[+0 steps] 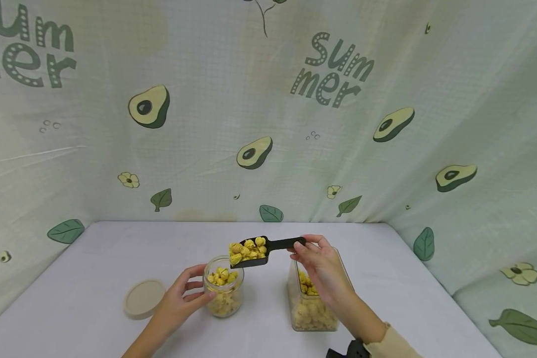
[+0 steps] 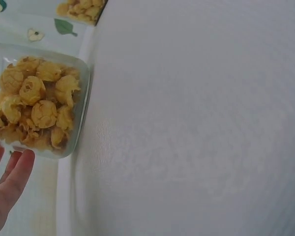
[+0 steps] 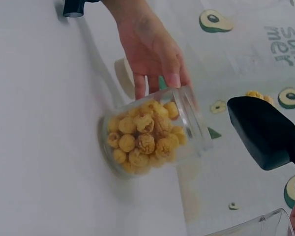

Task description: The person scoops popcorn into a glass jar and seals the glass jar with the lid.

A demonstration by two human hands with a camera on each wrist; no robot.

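Observation:
My left hand holds the side of a round glass jar, thumb in front and fingers behind. Yellow popcorn fills much of that jar, which stands lidless on the table. With thumb and fingers my right hand pinches the handle end of a black scoop. Popcorn pieces are heaped in its bowl, which hangs level above the jar's right rim. In the right wrist view the underside of the scoop faces the camera. Beneath my right hand stands a clear square container of popcorn, partly hidden by the wrist.
A round beige lid lies on the white table to the left of the jar, close to my left forearm. A printed curtain hangs behind the table and along its sides.

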